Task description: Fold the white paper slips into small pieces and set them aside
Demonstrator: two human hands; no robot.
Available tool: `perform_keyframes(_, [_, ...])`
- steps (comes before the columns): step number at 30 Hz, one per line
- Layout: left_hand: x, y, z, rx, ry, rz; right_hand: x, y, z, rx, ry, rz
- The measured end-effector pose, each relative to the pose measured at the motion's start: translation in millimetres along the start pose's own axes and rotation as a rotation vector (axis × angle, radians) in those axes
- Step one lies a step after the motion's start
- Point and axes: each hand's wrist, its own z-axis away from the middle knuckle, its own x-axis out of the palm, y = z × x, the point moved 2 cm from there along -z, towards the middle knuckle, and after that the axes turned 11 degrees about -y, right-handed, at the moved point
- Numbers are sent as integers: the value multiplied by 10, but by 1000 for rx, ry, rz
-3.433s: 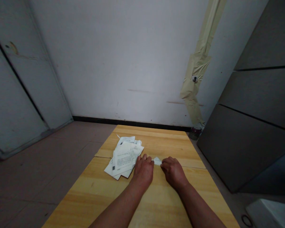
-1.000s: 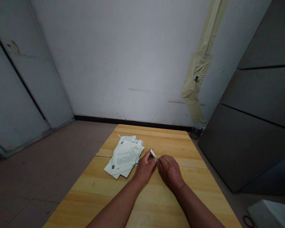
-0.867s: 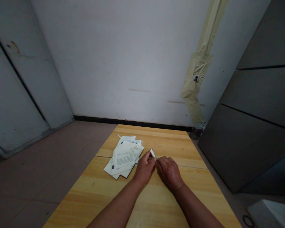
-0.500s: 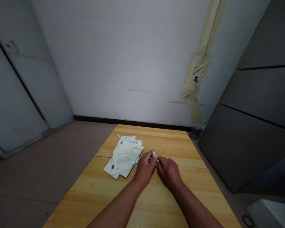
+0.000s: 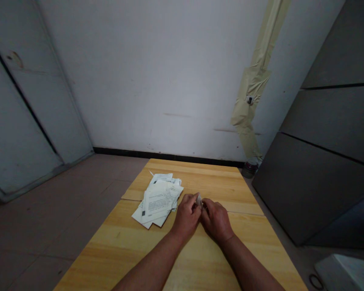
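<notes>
Both hands meet over the middle of the wooden table [image 5: 118, 234]. A small folded piece of paper [image 5: 199, 199] sticks up between them, mostly covered by fingers. My left hand [image 5: 186, 214] is closed, pinching the paper between thumb and fingers. From the other side my right hand [image 5: 216, 218] is also closed, its fingertips pressed on the paper's right edge. Left of my left hand lies a loose, overlapping pile of printed paper sheets [image 5: 159, 202].
Behind the table rises a white wall [image 5: 139, 81] with a taped cable strip [image 5: 245, 109]. A dark grey cabinet [image 5: 315, 182] stands on the right, above a pale box [image 5: 348, 273] on the floor. A jar [image 5: 249, 168] sits by the table's far right corner.
The folded paper has turned slightly between my fingers and shows a broader face. Both hands have shifted only a little; the paper pile is unmoved.
</notes>
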Motion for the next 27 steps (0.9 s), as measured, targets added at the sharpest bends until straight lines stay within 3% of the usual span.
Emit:
perform_keyframes(11, [12, -7, 3, 26, 6, -42, 11, 18, -8, 12, -50, -59])
perform_keyframes(19, [2, 90, 23, 23, 13, -47, 12, 6, -7, 48, -2, -27])
perform_keyframes(27, [-27, 61, 11, -3, 12, -29, 27, 67, -20, 154, -35, -249])
